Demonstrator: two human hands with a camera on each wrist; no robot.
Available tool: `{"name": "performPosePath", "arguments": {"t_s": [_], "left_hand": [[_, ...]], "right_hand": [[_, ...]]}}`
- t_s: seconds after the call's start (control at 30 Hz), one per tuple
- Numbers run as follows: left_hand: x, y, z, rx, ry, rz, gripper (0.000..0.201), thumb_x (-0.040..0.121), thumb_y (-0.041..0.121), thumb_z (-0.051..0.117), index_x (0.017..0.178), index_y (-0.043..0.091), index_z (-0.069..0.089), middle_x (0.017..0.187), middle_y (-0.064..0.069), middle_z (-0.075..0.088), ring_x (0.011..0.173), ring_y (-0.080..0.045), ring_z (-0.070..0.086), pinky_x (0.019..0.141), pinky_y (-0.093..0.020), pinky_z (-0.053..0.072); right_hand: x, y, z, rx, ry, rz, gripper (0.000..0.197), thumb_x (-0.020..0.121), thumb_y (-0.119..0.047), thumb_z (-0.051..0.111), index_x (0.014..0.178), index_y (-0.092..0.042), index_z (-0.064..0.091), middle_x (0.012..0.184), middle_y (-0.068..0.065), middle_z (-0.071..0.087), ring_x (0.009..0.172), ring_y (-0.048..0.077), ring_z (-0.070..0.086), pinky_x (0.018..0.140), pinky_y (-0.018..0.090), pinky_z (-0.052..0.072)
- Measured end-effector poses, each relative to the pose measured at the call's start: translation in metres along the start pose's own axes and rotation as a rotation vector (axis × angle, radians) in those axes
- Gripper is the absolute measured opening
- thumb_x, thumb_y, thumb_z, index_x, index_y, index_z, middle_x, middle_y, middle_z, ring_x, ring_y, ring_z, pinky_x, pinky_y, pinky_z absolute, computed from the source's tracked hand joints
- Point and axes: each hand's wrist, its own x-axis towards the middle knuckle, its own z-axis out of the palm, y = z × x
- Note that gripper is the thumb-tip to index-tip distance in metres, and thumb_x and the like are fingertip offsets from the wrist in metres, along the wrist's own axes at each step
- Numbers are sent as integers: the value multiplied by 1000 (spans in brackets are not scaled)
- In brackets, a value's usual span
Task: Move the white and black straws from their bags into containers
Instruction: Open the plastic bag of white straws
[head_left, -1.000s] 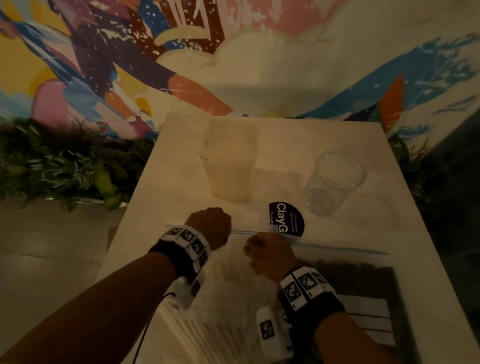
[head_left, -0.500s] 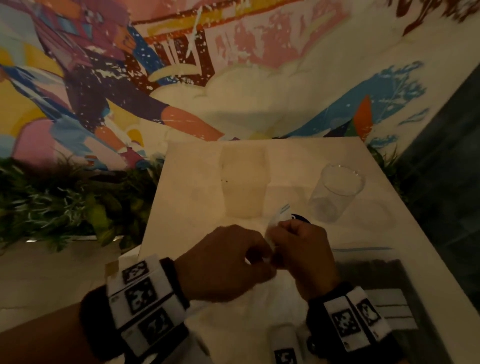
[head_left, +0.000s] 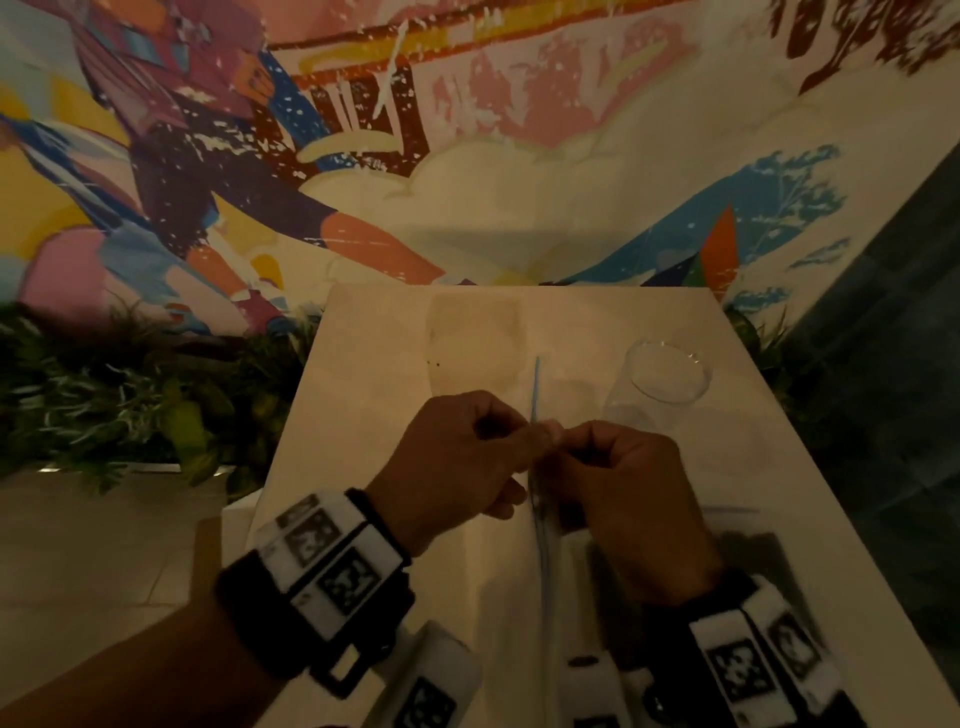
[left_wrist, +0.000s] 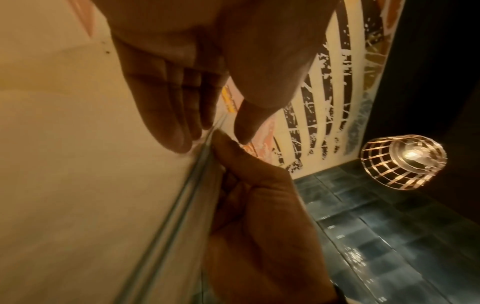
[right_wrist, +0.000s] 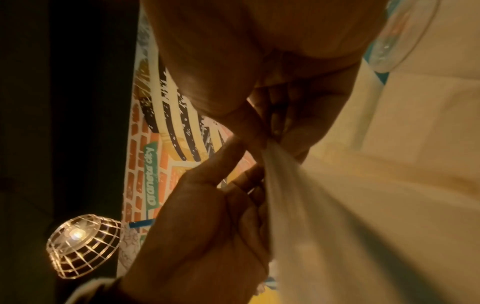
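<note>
A clear zip bag of white straws (head_left: 540, 545) is held up edge-on over the table, its blue zip strip (head_left: 535, 384) pointing away from me. My left hand (head_left: 522, 441) and right hand (head_left: 563, 441) pinch the zip edge from either side, fingertips close together. In the left wrist view the zip edge (left_wrist: 182, 205) runs between my left fingers (left_wrist: 176, 115) and the right hand (left_wrist: 259, 216). In the right wrist view the bag (right_wrist: 363, 205) fans out from the pinch. The bag of black straws (head_left: 753, 540) lies flat under my right wrist, partly hidden. Single straws cannot be made out.
On the white table (head_left: 363, 389) a frosted tall container (head_left: 475, 348) stands at the back centre and a clear cup (head_left: 662, 384) at the back right. Green plants (head_left: 130, 395) line the table's left side, a painted wall stands behind, and dark tiles lie to the right.
Both hands came together at the zip edge and lifted the white-straw bag off the table, turning the strip upright. The round black label is now hidden behind the hands.
</note>
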Motion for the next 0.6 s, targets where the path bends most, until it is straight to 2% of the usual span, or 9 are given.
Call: {"name": "performPosePath", "arguments": {"t_s": [0.07, 0.2, 0.4, 0.6], "left_hand": [[6, -8, 6, -23, 55, -19, 16, 83, 25, 69, 84, 9, 70, 72, -12, 70, 59, -24, 66, 57, -33, 58], [12, -17, 12, -118, 101, -65, 14, 86, 13, 64, 79, 4, 72, 67, -15, 66, 56, -23, 62, 55, -29, 55], [17, -23, 14, -227, 137, -145, 16, 88, 10, 60, 83, -1, 71, 70, -15, 67, 61, -25, 62, 55, -27, 54], [18, -26, 15, -202, 151, -148, 17, 90, 6, 56, 82, -2, 68, 66, -15, 63, 52, -21, 60, 49, -26, 52]], "right_hand": [[8, 13, 2, 4, -13, 45, 11, 82, -11, 70, 72, -4, 70, 61, 15, 67, 48, 22, 57, 46, 26, 49], [21, 25, -3, 20, -73, 132, 8, 81, -6, 69, 74, -6, 69, 55, 4, 67, 46, 16, 57, 45, 23, 48], [27, 29, -7, 99, -122, 216, 14, 87, -9, 62, 74, -11, 69, 59, 5, 67, 49, 17, 60, 50, 27, 51], [24, 35, -9, 120, -110, 221, 15, 90, -14, 59, 80, -10, 68, 63, 3, 68, 53, 15, 62, 51, 26, 53]]}}
